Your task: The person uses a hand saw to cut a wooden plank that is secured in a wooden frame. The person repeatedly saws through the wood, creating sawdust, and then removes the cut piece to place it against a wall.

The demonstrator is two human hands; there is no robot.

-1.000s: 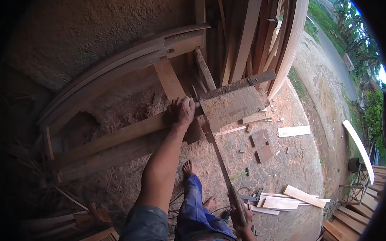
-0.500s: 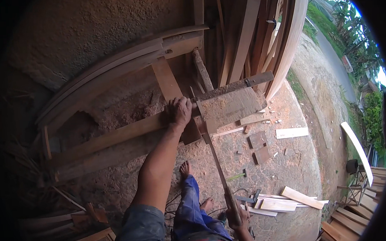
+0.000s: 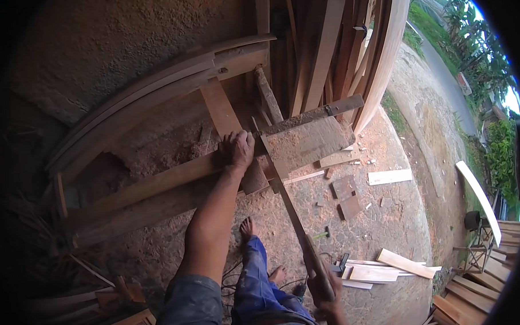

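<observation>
My right hand (image 3: 324, 287), at the lower middle, is wrapped round the handle of a long handsaw (image 3: 291, 206). The blade slants up and away to the workbench, its far end just right of my left hand. A short brown piece of wood (image 3: 253, 179) lies across the bench beside the blade. My left hand (image 3: 238, 149) is closed over wood at the bench edge, its fingers curled and partly hidden. To the right of the blade lies a wide sawdust-covered board (image 3: 311, 140). The cut itself is too small to make out.
A long bench beam (image 3: 152, 183) runs left. Tall planks (image 3: 325, 51) lean at the back. On the sawdust-strewn floor lie a green-handled hammer (image 3: 321, 235), brown offcuts (image 3: 346, 197), a pale board (image 3: 390, 177) and stacked strips (image 3: 374, 273). My bare foot (image 3: 247, 227) stands below the bench.
My right hand and the saw have moved forward, away from me, along the blade's line. My left hand stays in place on the wood. The whole view has shifted slightly.
</observation>
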